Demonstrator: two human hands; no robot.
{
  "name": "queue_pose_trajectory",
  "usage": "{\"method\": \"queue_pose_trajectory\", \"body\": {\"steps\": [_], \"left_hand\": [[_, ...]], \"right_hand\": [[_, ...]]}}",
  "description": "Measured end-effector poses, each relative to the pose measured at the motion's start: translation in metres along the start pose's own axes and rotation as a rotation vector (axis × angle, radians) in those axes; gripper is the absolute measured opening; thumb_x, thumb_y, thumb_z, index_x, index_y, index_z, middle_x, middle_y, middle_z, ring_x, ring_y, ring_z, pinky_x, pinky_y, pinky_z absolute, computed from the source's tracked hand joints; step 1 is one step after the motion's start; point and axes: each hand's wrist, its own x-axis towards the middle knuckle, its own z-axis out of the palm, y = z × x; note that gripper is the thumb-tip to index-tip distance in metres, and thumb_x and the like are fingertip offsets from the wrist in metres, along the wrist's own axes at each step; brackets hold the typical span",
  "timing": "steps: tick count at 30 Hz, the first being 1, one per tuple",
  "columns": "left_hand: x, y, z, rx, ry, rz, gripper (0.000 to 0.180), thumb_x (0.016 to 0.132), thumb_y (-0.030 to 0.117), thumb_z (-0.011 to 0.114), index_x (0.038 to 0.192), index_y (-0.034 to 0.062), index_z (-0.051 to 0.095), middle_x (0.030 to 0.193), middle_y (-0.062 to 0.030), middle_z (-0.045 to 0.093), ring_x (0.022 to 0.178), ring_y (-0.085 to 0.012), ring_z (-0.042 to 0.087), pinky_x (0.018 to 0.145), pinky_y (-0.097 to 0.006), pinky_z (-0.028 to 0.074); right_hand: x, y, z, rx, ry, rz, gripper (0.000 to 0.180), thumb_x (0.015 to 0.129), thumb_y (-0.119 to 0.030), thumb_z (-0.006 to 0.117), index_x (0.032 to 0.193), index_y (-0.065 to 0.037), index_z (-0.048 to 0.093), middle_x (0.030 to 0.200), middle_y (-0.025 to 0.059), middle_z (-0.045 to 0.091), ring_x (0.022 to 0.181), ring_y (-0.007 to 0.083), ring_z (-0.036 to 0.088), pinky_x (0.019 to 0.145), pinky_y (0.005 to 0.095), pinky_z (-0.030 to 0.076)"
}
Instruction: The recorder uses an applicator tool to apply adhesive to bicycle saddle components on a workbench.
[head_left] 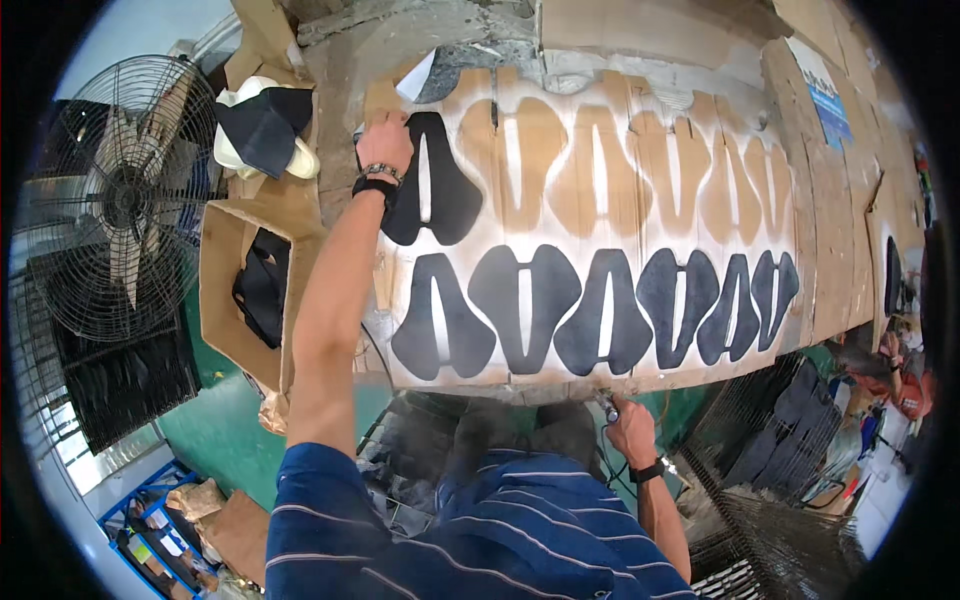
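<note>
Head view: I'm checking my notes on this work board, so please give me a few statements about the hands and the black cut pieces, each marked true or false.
1. The left hand rests on a black piece in the upper row. True.
2. The lower row of the cardboard board is bare. False: six black pieces lie there side by side.
3. The right hand is below the board's near edge, holding a small tool. True; the tool's kind cannot be told.
4. The fan stands to the person's right. False: it stands to the left.
5. The cardboard box holds white pieces only. False: black pieces show inside.
</note>
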Motion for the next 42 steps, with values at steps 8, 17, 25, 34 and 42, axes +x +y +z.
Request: {"method": "queue_pose_trajectory", "body": {"steps": [8, 17, 25, 34, 42], "left_hand": [[-0.097, 0.001, -0.056, -0.125, -0.155, 0.152, 0.037, 0.083, 0.018, 0.079, 0.119, 0.0139, 0.07, 0.122, -0.0107, 0.063, 0.113, -0.0338, 0.062, 0.093, -0.047, 0.051], [-0.175, 0.026, -0.071, 0.026, -0.256, 0.165, 0.054, 0.083, 0.033, 0.078, 0.132, 0.0145, 0.066, 0.142, -0.0132, 0.055, 0.132, -0.0336, 0.051, 0.106, -0.05, 0.041], [-0.18, 0.017, -0.068, -0.051, -0.072, -0.233, 0.047, 0.087, 0.031, 0.078, 0.128, 0.0118, 0.067, 0.12, -0.0141, 0.063, 0.11, -0.0358, 0.064, 0.091, -0.049, 0.051], [-0.154, 0.003, -0.056, -0.229, -0.032, -0.515, 0.035, 0.082, 0.022, 0.083, 0.112, 0.0152, 0.066, 0.112, -0.0154, 0.067, 0.094, -0.0403, 0.07, 0.078, -0.052, 0.057], [-0.168, 0.004, -0.064, 0.02, -0.008, -0.28, 0.045, 0.083, 0.024, 0.08, 0.122, 0.0148, 0.061, 0.122, -0.0094, 0.059, 0.117, -0.031, 0.058, 0.09, -0.049, 0.048]], "right_hand": [[-0.001, 0.0, -0.001, 0.03, -0.048, 0.077, 0.03, 0.071, -0.005, 0.067, 0.101, -0.004, 0.07, 0.083, 0.0282, 0.07, 0.083, 0.0487, 0.069, 0.074, 0.0559, 0.056], [0.0, -0.003, 0.002, 0.0, -0.001, 0.023, 0.025, 0.074, -0.006, 0.064, 0.098, -0.005, 0.07, 0.083, 0.0262, 0.07, 0.081, 0.0469, 0.07, 0.073, 0.055, 0.057], [0.0, -0.002, 0.016, -0.025, 0.067, 0.028, 0.02, 0.075, -0.011, 0.066, 0.094, -0.006, 0.071, 0.079, 0.0239, 0.07, 0.078, 0.0449, 0.07, 0.069, 0.0542, 0.056], [0.0, -0.014, 0.013, -0.095, 0.051, 0.077, 0.031, 0.082, -0.014, 0.063, 0.109, -0.011, 0.078, 0.087, 0.0289, 0.072, 0.082, 0.0477, 0.071, 0.075, 0.0556, 0.058], [0.006, 0.001, 0.034, -0.129, 0.082, 0.091, 0.031, 0.081, -0.014, 0.062, 0.107, -0.006, 0.077, 0.092, 0.0297, 0.071, 0.086, 0.0489, 0.07, 0.079, 0.0566, 0.057]]}}
